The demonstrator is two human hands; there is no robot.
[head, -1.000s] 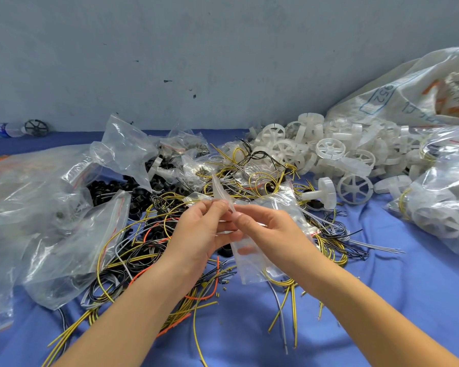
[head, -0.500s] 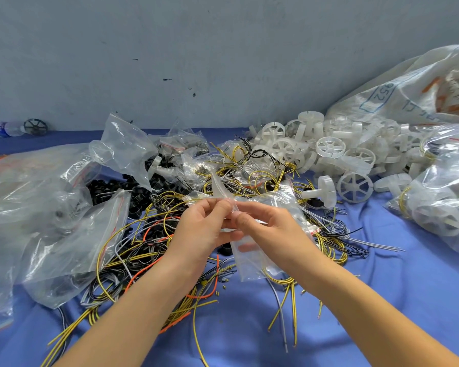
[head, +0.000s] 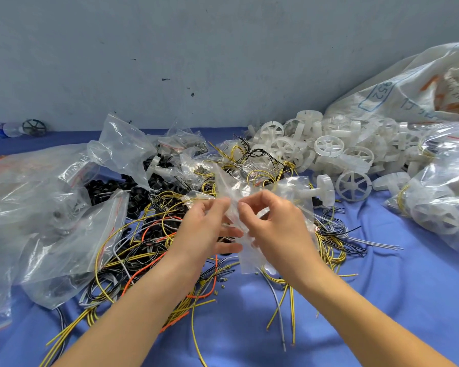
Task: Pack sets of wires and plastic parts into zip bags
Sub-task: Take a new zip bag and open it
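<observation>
Left hand and right hand pinch one clear zip bag.
They hold its crumpled top close together, above tangled wires on the blue table; white plastic wheels are heaped farther right.

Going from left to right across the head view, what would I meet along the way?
Water bottle → black wheel → black plastic parts → left hand → zip bag pinched by both hands → right hand → white spoked wheels → filled bags at the right edge.
</observation>
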